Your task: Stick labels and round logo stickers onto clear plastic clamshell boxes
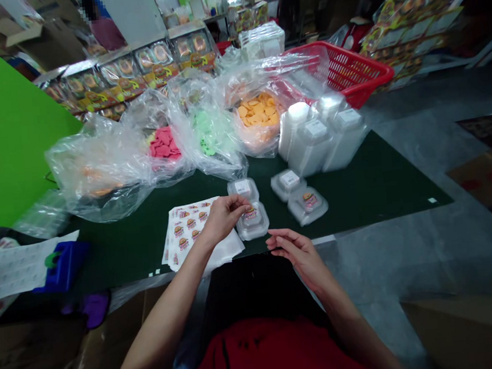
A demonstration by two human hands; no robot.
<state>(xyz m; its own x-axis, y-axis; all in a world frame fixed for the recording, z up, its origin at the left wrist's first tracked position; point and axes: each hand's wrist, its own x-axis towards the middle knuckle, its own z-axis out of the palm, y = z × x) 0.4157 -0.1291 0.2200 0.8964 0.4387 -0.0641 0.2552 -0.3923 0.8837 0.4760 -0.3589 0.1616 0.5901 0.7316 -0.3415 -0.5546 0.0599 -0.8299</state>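
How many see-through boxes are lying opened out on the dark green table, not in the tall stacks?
2. One box is by the left hand; the other box lies to the right, nearer the stacks. More nested underneath could be hidden.

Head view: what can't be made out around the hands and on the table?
All in the head view:
Sticker on the near container: partly hidden by the left hand; whether the fingertips grip it is unclear.
Sticker sheets: partly covered by the left arm.
White label: print too small to read.
Leftmost bag: contents obscured by crinkled plastic.
Printed paper: cut off by the left edge, text blurred.
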